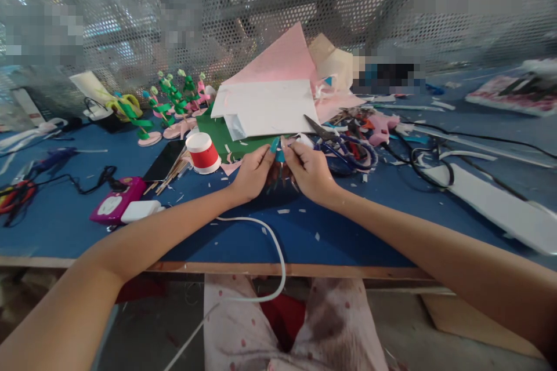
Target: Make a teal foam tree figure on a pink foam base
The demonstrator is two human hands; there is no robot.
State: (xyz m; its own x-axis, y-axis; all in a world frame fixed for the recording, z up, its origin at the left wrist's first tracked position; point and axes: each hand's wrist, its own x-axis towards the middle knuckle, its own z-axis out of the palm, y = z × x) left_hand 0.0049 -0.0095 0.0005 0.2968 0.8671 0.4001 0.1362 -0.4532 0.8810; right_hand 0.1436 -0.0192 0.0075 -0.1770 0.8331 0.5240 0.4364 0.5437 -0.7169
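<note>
My left hand (256, 169) and my right hand (310, 170) meet over the middle of the blue table. Their thumbs and fingers are closed in a pinch on a small blue piece (279, 155), perhaps paper or foam. Its full shape is hidden by the fingers. Just behind lie a green sheet (213, 133) and a white sheet (270, 107). To the left of my left hand stands a cup with a red band (203, 153). Close to my right hand rest dark-handled scissors (348, 148).
Several small green-and-pink paper plants (174, 98) stand at the back left. Thin wooden sticks (173, 173) lie by a magenta power socket (124, 200) with a white plug. A glue gun (52, 159) lies far left. A white cable (276, 243) loops over the table's front edge.
</note>
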